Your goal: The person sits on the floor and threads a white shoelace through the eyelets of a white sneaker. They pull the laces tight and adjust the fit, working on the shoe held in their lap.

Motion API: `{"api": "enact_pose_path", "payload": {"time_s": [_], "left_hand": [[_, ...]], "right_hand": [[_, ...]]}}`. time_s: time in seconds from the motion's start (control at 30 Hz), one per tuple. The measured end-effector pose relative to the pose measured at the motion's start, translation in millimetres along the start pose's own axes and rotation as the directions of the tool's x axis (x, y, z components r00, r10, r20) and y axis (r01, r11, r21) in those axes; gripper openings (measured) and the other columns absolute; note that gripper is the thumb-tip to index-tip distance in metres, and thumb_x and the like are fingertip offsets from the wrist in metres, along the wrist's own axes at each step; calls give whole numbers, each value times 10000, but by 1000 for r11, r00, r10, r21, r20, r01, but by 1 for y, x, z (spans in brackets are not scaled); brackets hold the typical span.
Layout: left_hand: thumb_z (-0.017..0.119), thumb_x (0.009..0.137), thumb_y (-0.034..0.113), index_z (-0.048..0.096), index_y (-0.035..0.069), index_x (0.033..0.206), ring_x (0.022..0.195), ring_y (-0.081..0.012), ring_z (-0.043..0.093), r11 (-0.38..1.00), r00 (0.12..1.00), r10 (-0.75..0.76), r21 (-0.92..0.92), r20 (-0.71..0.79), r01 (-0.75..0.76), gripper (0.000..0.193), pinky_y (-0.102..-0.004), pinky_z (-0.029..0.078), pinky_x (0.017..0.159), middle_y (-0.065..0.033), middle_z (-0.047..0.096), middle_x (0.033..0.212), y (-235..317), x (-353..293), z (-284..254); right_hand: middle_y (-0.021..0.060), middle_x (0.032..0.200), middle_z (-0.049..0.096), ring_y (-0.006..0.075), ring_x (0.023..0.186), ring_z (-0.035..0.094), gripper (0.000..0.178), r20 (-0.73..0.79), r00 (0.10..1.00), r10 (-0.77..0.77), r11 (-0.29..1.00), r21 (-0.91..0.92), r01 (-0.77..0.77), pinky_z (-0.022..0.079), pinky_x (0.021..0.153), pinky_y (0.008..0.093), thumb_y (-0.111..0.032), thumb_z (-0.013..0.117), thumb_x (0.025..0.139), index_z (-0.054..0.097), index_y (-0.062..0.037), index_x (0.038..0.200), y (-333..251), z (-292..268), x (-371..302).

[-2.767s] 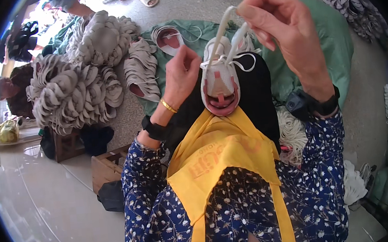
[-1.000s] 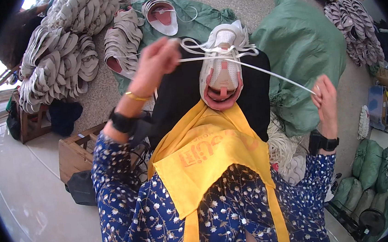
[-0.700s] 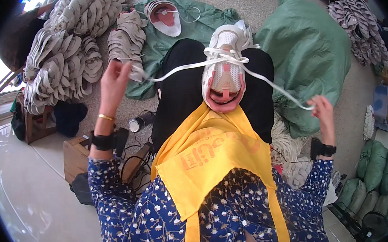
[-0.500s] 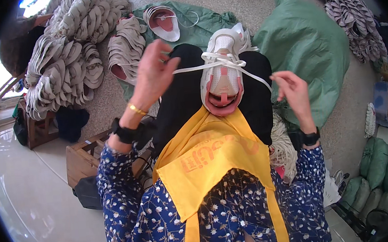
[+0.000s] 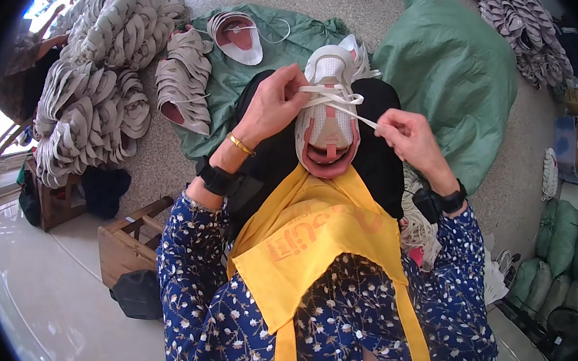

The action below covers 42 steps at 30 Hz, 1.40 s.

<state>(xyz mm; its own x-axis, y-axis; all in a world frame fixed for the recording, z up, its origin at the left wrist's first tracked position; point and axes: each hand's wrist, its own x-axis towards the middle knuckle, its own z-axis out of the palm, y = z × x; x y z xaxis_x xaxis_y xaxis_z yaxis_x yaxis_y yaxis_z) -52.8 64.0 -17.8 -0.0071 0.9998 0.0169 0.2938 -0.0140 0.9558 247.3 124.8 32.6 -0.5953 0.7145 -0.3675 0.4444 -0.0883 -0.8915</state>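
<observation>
A white and pink shoe upper (image 5: 326,133) rests between my knees, its pink-lined opening toward me. White laces (image 5: 335,99) cross over its front in a loose loop. My left hand (image 5: 274,106) is closed beside the upper's left edge, fingertips pinching a lace there. On the other side, my right hand (image 5: 411,141) pinches the end of another lace stretch, which runs taut and slanting down from the loop. Part of a second white piece shows behind the upper's far end.
A single upper (image 5: 237,38) lies on a green sack (image 5: 275,23) ahead. Stacked uppers (image 5: 185,83) stand to the left, near larger piles (image 5: 83,109). A bulging green sack (image 5: 449,84) is at the right. A wooden stool (image 5: 127,250) stands left; a bundle of laces (image 5: 418,227) hangs by my right knee.
My left hand has moved right and in to the upper, closing on a lace. My right hand has come slightly left and down, and now grips the lace end.
</observation>
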Motion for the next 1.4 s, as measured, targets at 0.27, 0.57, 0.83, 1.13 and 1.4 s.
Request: {"api": "enact_pose_path", "payload": {"time_s": [0.27,0.57,0.83,1.13,1.4], "left_hand": [[690,903,49,594,-3,967,736,-137,585,974,989,143,181,-44,-133,127,-279,498,662,-53,558,865,16,-4,10],[718,934,87,574,-7,923,712,-76,592,994,995,62,95,-79,-55,172,-259,504,634,-28,595,821,23,-14,12],[719,938,85,575,13,910,695,-28,541,997,999,-23,69,-23,24,164,-225,478,618,17,583,772,30,-18,7],[685,944,36,519,39,953,759,-10,520,961,991,-118,-246,55,128,166,-202,451,656,49,545,852,26,-14,10],[681,925,3,489,98,921,752,-4,463,873,974,-199,-431,110,227,214,-185,396,664,75,484,844,36,-35,-12]], "right_hand": [[-34,708,605,13,485,480,160,-67,990,125,990,79,-120,374,442,203,-153,644,1018,705,-18,957,33,-49,-44],[39,892,687,80,595,558,133,-157,871,-466,838,-396,377,451,547,254,-55,745,890,719,-11,1012,-37,22,26],[58,817,722,59,576,547,92,-10,952,-306,947,-103,303,467,548,269,-77,709,947,690,8,973,-44,19,55],[-22,848,674,-16,626,503,215,-119,941,-316,940,95,327,385,548,163,-30,775,875,673,-15,1064,-19,29,53],[-19,871,669,-4,575,489,301,-153,952,-266,963,-91,254,412,542,195,-7,785,807,660,-21,1080,-21,33,50]]}}
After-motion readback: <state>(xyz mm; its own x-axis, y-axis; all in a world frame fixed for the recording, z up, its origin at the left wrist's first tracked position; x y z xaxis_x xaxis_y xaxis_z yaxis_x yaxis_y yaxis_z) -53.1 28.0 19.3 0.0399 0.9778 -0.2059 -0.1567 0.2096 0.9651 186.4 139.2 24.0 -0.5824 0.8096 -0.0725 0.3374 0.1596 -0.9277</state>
